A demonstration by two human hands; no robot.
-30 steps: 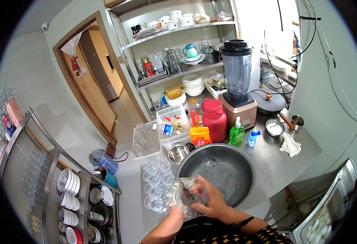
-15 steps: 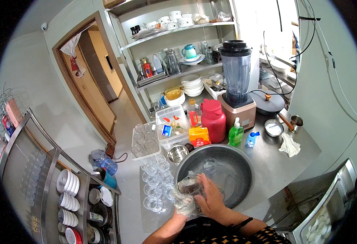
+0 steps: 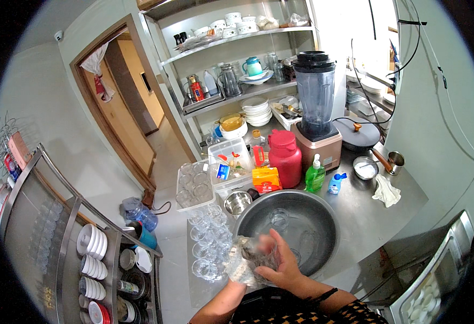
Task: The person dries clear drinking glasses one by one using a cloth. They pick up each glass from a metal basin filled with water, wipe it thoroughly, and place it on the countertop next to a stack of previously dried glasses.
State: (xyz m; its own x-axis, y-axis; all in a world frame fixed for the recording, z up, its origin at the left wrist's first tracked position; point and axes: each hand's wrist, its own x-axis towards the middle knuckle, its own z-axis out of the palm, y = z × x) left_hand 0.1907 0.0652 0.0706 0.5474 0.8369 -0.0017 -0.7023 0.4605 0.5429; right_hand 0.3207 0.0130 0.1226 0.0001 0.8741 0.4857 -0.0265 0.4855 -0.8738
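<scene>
A clear drinking glass (image 3: 259, 258) is held between my two hands above the near left rim of a large grey basin (image 3: 330, 227). My left hand (image 3: 239, 267) is wrapped round the glass from the left, largely covered by a pale, crinkled cloth or plastic layer whose kind I cannot make out. On the glass's right side my right hand (image 3: 286, 264) closes with thumb and fingers; some fingertips are blurred behind or inside the glass. Within the basin lie a few clear glasses (image 3: 279, 219), near its left wall. Several more glasses (image 3: 203, 249) stand in rows just left of the basin.
A plastic crate of glasses (image 3: 185, 202), a steel pot (image 3: 237, 202), a yellow box (image 3: 266, 180), a red jug (image 3: 284, 159), a green soap bottle (image 3: 315, 175) and a blender (image 3: 315, 102) stand behind the basin. Right lies a white cloth (image 3: 386, 190). A dish rack (image 3: 75, 216) is left.
The glass has turned and tipped between my hands, its mouth no longer plainly showing. My right fingers have shifted across it, and both hands stay near the basin's rim.
</scene>
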